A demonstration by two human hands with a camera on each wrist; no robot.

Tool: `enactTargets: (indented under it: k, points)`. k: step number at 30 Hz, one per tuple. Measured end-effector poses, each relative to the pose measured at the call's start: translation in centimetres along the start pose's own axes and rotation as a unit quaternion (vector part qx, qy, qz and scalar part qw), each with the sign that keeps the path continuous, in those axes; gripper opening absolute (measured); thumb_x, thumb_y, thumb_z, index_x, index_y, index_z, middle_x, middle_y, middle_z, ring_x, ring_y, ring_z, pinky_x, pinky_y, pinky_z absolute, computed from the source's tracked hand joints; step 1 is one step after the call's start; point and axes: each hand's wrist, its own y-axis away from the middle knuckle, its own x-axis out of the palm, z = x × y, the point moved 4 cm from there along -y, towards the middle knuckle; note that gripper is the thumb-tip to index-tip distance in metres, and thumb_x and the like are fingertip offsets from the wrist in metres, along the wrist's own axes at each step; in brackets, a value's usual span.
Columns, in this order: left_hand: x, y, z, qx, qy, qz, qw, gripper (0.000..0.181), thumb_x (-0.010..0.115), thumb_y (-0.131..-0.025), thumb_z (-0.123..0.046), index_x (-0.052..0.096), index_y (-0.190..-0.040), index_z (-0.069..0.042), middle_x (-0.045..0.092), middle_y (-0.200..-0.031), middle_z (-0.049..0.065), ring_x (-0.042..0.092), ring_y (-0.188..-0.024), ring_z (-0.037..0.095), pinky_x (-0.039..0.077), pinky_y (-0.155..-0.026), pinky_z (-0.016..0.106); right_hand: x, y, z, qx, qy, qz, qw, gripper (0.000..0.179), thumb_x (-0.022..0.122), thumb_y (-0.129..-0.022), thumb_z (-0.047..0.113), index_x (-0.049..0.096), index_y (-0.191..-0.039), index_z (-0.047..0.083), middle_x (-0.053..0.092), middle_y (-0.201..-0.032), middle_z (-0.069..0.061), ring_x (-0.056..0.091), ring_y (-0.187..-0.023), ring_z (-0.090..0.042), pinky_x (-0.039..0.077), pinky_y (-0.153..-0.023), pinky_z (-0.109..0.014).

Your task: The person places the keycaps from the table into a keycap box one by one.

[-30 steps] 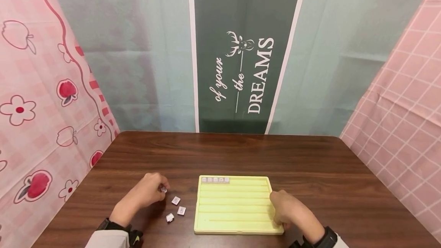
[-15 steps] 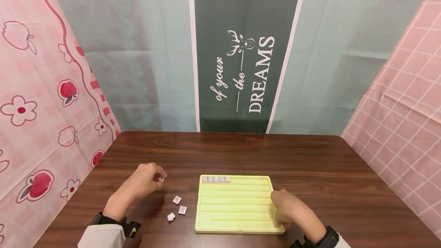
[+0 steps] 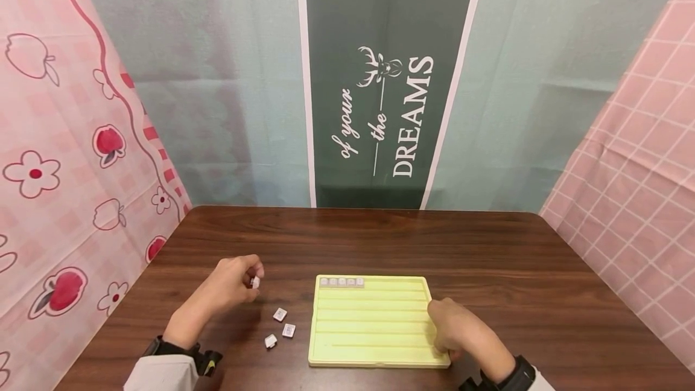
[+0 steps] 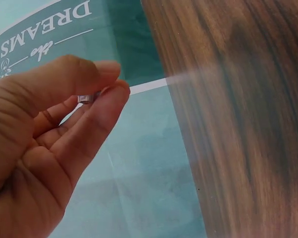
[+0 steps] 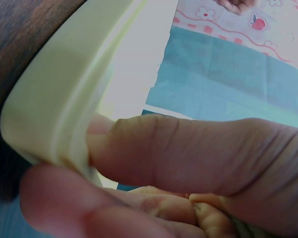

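Note:
My left hand (image 3: pixel 230 282) is over the table left of the tray, pinching a small white keycap (image 3: pixel 254 282) between thumb and fingers. In the left wrist view only a bit of that keycap (image 4: pixel 84 99) shows, the fingers covering the rest. A pale yellow ridged tray (image 3: pixel 374 333) lies flat on the table. My right hand (image 3: pixel 458 327) grips its right edge; the right wrist view shows the thumb (image 5: pixel 154 148) inside the rim and a finger below it. Several keycaps (image 3: pixel 342 282) sit in a row at the left of the tray's far slot.
Three loose keycaps lie between my left hand and the tray: one farther off (image 3: pixel 279 314), one beside it (image 3: pixel 289 330), and a nearer one (image 3: pixel 271 341), tipped over. The brown wooden table (image 3: pixel 380 240) ends at a printed green curtain (image 3: pixel 374 192). Pink cloths hang at both sides.
My left hand has lifted and moved slightly away from the loose keycaps, and the held keycap has turned in its fingers. My right hand still holds the tray.

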Motion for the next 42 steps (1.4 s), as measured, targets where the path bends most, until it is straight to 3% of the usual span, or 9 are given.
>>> enactTargets:
  k: [8, 15, 22, 30, 34, 42]
  points:
    - [0.1, 0.1, -0.1, -0.003, 0.004, -0.002, 1.0000, 0.027, 0.069, -0.062, 0.006, 0.057, -0.080, -0.011, 0.056, -0.066, -0.004, 0.052, -0.061, 0.008, 0.048, -0.051, 0.027, 0.0, 0.0, 0.0, -0.002, 0.001, -0.002, 1.0000, 0.032, 0.061, -0.056, -0.017, 0.052, -0.081, 0.002, 0.049, -0.060, -0.011, 0.044, -0.032, -0.010, 0.030, -0.029, -0.016]
    - [0.3, 0.2, -0.1, -0.002, 0.003, 0.007, 1.0000, 0.024, 0.072, -0.061, 0.002, 0.059, -0.074, -0.013, 0.058, -0.064, -0.008, 0.053, -0.059, 0.003, 0.050, -0.050, 0.026, 0.0, 0.1, 0.0, -0.008, 0.001, -0.007, 0.9999, 0.031, 0.061, -0.057, -0.016, 0.052, -0.080, 0.002, 0.049, -0.058, -0.011, 0.046, -0.031, -0.011, 0.032, -0.029, -0.017]
    - [0.4, 0.1, -0.3, 0.008, -0.011, -0.023, 0.9996, 0.022, 0.073, -0.061, -0.004, 0.060, -0.070, -0.019, 0.055, -0.067, -0.006, 0.051, -0.059, 0.003, 0.049, -0.053, 0.027, 0.0, 0.2, -0.1, -0.009, 0.006, -0.005, 0.9999, 0.031, 0.059, -0.056, -0.017, 0.052, -0.078, 0.003, 0.050, -0.054, -0.009, 0.045, -0.031, -0.010, 0.029, -0.030, -0.016]
    - [1.2, 0.4, -0.2, -0.047, 0.088, 0.006, 0.9950, 0.017, 0.072, -0.064, -0.004, 0.063, -0.074, -0.014, 0.059, -0.063, -0.007, 0.055, -0.057, 0.005, 0.050, -0.050, 0.024, 0.0, 0.1, 0.0, -0.008, 0.001, -0.006, 0.9999, 0.031, 0.061, -0.055, -0.016, 0.051, -0.078, 0.002, 0.049, -0.058, -0.010, 0.047, -0.031, -0.011, 0.034, -0.029, -0.017]
    - [1.6, 0.5, -0.2, -0.054, 0.129, 0.016, 0.9900, 0.019, 0.074, -0.062, -0.003, 0.063, -0.075, -0.012, 0.061, -0.065, -0.004, 0.057, -0.058, 0.007, 0.052, -0.050, 0.024, 0.0, 0.1, 0.0, -0.001, 0.001, -0.009, 1.0000, 0.031, 0.060, -0.054, -0.016, 0.051, -0.077, 0.002, 0.049, -0.060, -0.011, 0.048, -0.032, -0.012, 0.037, -0.028, -0.017]
    - [2.3, 0.6, -0.3, -0.061, 0.202, 0.033, 0.9769, 0.022, 0.077, -0.062, -0.004, 0.062, -0.079, -0.005, 0.061, -0.071, 0.004, 0.059, -0.063, 0.012, 0.054, -0.056, 0.024, 0.0, 0.1, 0.1, -0.009, 0.012, -0.007, 0.9999, 0.031, 0.060, -0.055, -0.016, 0.052, -0.078, 0.003, 0.049, -0.056, -0.010, 0.045, -0.031, -0.010, 0.030, -0.029, -0.016]
